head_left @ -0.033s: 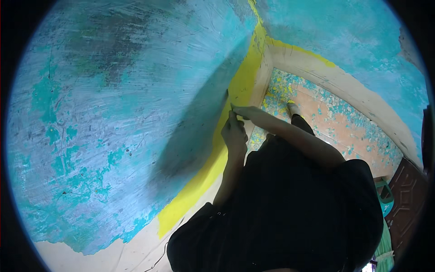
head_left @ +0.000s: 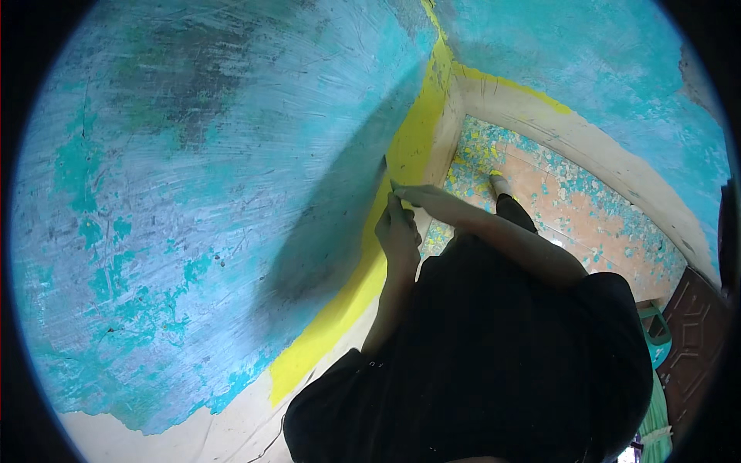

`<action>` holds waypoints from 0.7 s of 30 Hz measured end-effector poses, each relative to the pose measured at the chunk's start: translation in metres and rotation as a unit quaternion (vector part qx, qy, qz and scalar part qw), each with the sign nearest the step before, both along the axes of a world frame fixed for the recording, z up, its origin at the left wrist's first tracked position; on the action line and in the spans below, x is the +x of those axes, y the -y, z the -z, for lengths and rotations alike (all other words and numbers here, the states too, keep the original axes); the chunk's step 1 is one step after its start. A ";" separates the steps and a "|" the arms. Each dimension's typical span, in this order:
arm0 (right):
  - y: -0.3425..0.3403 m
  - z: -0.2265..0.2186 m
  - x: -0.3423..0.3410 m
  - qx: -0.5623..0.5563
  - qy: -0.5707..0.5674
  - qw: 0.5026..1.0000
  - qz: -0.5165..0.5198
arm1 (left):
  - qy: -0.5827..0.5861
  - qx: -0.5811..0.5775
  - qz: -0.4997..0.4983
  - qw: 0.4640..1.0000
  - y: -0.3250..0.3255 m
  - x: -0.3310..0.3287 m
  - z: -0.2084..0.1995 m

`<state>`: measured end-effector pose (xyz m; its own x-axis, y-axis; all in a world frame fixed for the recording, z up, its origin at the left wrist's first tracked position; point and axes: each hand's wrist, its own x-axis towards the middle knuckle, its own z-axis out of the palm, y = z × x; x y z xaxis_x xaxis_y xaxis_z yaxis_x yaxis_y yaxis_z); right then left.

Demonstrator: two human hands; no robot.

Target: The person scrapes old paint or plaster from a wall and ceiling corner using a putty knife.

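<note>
Fingers (head_left: 404, 218) of L hand (head_left: 398, 238) curled in, R hand (head_left: 427, 201) just above w/ its fingertips near them; can't tell if either grips a tool, too small & dark. Both hands are in front of/beside the yellow band (head_left: 309, 355), which runs along the lower edge of the scraped blue wall (head_left: 170, 255). Dark shadow (head_left: 328, 224) on wall next to hands. Farther R: shoe (head_left: 500, 184) on tile floor (head_left: 532, 179) w/ blue & yellow flakes (head_left: 480, 143), then brown panel (head_left: 695, 339) at far R.

Left hand (head_left: 399, 235): just beside right hand (head_left: 436, 204)
Wall (head_left: 177, 224): left of both hands
Foot (head_left: 501, 186): on floor (head_left: 532, 184), right of hands
Flakes (head_left: 469, 152): on floor near foot
</note>
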<state>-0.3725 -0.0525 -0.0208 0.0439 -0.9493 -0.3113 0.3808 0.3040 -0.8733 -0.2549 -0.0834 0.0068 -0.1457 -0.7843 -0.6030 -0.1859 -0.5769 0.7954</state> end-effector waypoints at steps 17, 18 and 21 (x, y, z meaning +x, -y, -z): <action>0.002 0.016 0.000 0.025 0.065 0.998 -0.006 | -0.024 -0.058 0.000 0.998 -0.010 -0.003 0.007; -0.002 0.008 0.004 0.025 0.065 0.998 -0.009 | -0.024 -0.058 -0.003 0.998 -0.009 0.004 0.007; -0.004 -0.006 0.012 0.029 -0.023 0.999 0.036 | -0.045 -0.013 0.003 0.999 -0.002 0.015 0.009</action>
